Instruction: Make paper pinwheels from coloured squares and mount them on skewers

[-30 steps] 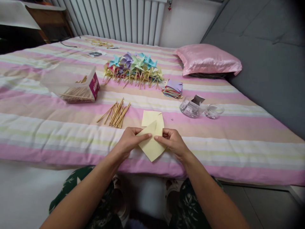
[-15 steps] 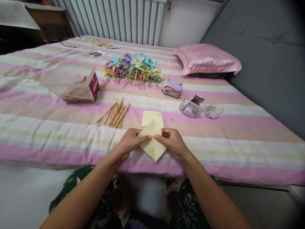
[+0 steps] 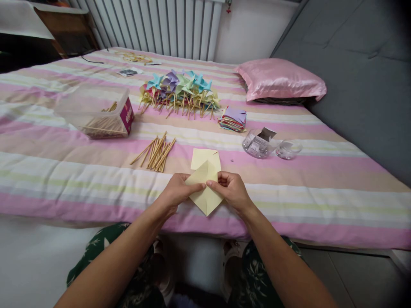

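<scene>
A pale yellow paper square, slit along its diagonals, is held corner-down over the bed's near edge. My left hand grips its left side, thumb on top near the centre and fingers underneath. From the right, my right hand pinches the same paper, its thumb tip close to the other thumb. Just beyond lies another yellow paper sheet with a slit in one corner, partly covered by the held square. To the left rests a loose pile of thin sticks.
Finished paper pinwheels lie in a heap farther back. A clear plastic box of sticks stands at left. Right of centre are a stack of coloured paper, a clear tub and a small round container. A pink pillow lies behind.
The bottom corner of the held paper has shifted slightly left and up. Both hands keep their grip with the thumbs near the centre.
</scene>
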Demonstrator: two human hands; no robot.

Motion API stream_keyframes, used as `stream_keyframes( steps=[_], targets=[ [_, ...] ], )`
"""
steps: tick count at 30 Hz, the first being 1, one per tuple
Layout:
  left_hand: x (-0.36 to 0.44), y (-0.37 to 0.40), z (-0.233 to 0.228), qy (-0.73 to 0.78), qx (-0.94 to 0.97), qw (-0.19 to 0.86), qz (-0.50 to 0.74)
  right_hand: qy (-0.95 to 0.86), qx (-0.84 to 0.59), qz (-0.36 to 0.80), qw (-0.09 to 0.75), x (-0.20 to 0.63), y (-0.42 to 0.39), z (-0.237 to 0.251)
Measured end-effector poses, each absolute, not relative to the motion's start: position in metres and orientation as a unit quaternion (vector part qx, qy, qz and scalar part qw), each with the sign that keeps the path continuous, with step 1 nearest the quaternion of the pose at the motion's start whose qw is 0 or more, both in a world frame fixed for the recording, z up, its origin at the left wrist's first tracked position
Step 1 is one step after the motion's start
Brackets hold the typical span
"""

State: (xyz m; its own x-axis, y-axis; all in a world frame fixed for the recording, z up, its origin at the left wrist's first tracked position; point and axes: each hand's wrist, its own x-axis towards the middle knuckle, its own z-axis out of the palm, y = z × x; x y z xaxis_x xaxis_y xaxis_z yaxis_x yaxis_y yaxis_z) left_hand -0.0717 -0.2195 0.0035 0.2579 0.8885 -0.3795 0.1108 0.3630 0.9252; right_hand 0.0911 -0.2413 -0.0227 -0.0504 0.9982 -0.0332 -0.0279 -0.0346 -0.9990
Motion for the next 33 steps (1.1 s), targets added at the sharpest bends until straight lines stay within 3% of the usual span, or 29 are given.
stream_keyframes(
  steps=[21, 27, 30, 33],
  targets=[
    [-0.074, -0.217, 0.003, 0.521, 0.454, 0.658, 0.299, -0.465, -0.515, 0.48, 0.536, 0.094, -0.238, -0.017],
    [-0.084, -0.208, 0.009, 0.511, 0.384, 0.687, 0.344, -0.531, -0.516, 0.264, 0.618, 0.097, -0.242, -0.007],
    [-0.092, -0.2, 0.012, 0.508, 0.347, 0.694, 0.375, -0.603, -0.491, 0.223, 0.588, 0.097, -0.248, -0.002],
    [-0.097, -0.196, 0.014, 0.495, 0.321, 0.71, 0.384, -0.675, -0.433, 0.303, 0.515, 0.092, -0.253, -0.002]
  ],
)
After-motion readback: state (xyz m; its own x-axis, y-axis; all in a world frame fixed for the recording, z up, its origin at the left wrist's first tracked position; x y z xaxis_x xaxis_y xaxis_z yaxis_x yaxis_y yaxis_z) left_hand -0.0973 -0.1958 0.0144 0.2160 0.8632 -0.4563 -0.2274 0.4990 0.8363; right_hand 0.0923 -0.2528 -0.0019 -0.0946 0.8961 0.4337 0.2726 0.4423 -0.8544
